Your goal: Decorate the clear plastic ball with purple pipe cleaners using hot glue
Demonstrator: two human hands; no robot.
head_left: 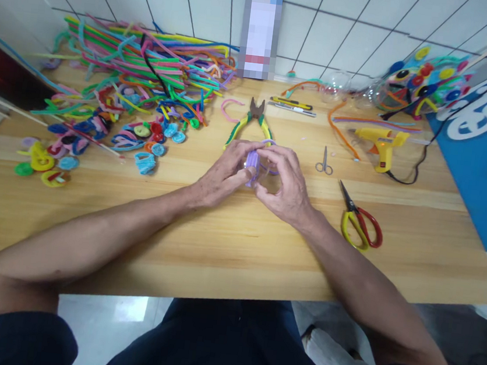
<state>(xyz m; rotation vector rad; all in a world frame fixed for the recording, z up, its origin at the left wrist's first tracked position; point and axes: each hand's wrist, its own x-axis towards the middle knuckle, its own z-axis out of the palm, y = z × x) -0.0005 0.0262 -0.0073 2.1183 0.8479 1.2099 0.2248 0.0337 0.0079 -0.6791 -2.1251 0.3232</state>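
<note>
A small purple piece of coiled pipe cleaner (252,165) is held up between both hands, above the middle of the table. My left hand (225,174) is closed on its left side, with the thumb across its lower front. From the right, my right hand (286,183) curves round it, fingertips at its top and near its lower edge. A thin purple strand loops out between the fingers of my right hand. Just beyond the hands lie pliers (257,111) with green and yellow handles, their jaws pointing away.
Colourful pipe cleaners (138,65) are heaped at the back left, with coiled shapes (43,157) nearer. Small scissors (325,162), larger scissors (360,219) and a yellow glue gun (382,144) lie right. A phone (260,38) stands against the tiled wall. Cutters (292,103) lie behind the pliers.
</note>
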